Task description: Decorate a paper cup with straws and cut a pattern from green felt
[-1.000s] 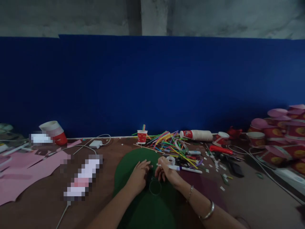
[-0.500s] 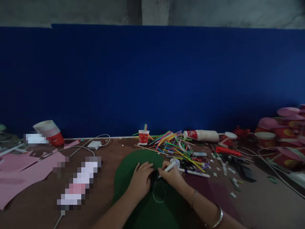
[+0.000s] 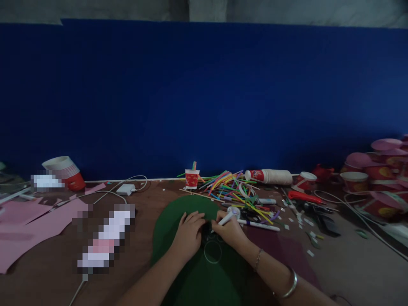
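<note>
On a sheet of dark green paper [image 3: 168, 216] lies my left hand [image 3: 190, 233], its fingers stretched out and pressing down, palm to the sheet. My right hand [image 3: 230, 228] grips a white marker pen [image 3: 227, 218], tip pointing down and left at the paper. Between the two hands sits a small dark thing, partly hidden by my fingers; its kind cannot be made out. Just below it a pale circle outline [image 3: 212, 252] shows on the green sheet. A purple-and-white marker [image 3: 259, 225] rests right of my right hand.
Behind the paper stands a red paper cup [image 3: 192, 179] beside a heap of coloured pipe cleaners [image 3: 223, 185]. Stacked cups [image 3: 270, 176] lie at the back. A red-handled tool [image 3: 304, 197] and paper scraps are to the right, pink paper [image 3: 41, 229] and a white charger [image 3: 126, 189] to the left.
The whole view has shifted slightly, so things sit a little higher in the picture. My right hand's marker has moved slightly over the paper; my left hand stays in place.
</note>
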The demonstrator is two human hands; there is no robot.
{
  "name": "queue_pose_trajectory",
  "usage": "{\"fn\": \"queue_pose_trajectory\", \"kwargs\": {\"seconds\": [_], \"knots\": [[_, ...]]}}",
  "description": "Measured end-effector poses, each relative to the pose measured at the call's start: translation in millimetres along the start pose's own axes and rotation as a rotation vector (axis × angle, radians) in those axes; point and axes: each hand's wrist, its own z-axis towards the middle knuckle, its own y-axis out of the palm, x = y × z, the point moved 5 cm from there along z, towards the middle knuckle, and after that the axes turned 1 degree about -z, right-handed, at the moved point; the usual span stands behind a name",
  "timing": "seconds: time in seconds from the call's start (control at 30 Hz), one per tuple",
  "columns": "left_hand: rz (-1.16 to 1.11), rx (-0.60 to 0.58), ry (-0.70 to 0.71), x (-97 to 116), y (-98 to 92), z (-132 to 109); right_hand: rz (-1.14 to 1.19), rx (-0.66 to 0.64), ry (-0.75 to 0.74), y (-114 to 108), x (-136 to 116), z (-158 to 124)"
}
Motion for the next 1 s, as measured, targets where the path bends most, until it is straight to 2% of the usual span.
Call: {"fn": "queue_pose_trajectory", "kwargs": {"seconds": [0.33,0.47,0.67,0.83,1.0], "knots": [[0.021,-0.014,-0.002,0.1,-0.9,0.7,-0.010,-0.029,0.027,1.3,1.0,-0.9],[0.041,-0.011,0.003,0.7,-1.4,0.7,-0.013,0.011,0.047,0.3,2.6,-0.7],[0.024,0.010,-0.001,0.1,-1.9,1.3,0.123,0.006,0.126,-3.5,8.2,-1.6],[0.002,0.009,0.000,-0.4,-1.5,1.1,0.068,-0.001,0.062,-4.3,4.1,-1.8],[0.003,0.008,0.002,-2.0,0.0,1.0,0.036,-0.007,0.059,-2.4,3.5,-2.3]]}}
